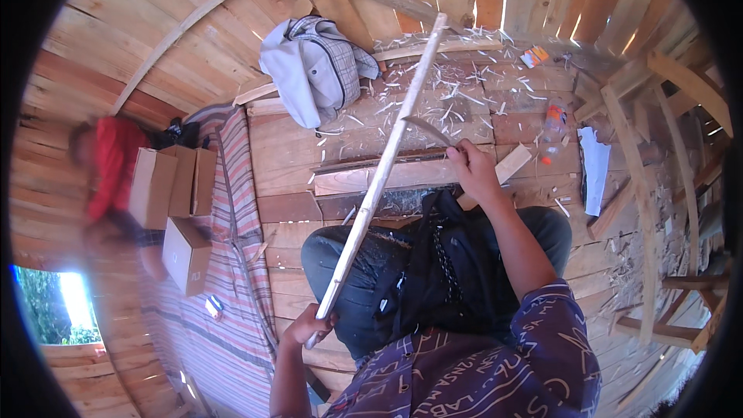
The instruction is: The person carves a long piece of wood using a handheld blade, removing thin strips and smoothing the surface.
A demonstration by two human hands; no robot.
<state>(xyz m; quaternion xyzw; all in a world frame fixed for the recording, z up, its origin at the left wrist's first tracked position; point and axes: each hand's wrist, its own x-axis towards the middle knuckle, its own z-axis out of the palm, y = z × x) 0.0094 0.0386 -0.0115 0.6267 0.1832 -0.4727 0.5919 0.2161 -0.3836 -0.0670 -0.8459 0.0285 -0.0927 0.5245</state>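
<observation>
A long pale stick (379, 174), stripped of its bark, slants up and away from my lap. My left hand (306, 329) is closed around its near end. In my right hand (474, 172) is a knife, gripped by its handle, which the fingers hide. The curved knife blade (430, 131) reaches left, its tip at the stick's upper half. Whether the edge bites into the wood I cannot tell. A black cloth item with straps (453, 271) covers part of my lap, over dark trousers. Pale wood shavings (453, 97) lie scattered on the boards beyond.
A grey bag (306, 70) rests against the plank wall. Boards (387, 176) lie before my legs. At left, cardboard boxes (186, 251) stand on a striped cloth (232, 294), near a blurred person in red (120, 155). A plastic bottle (554, 120) and wooden frames (631, 186) are right.
</observation>
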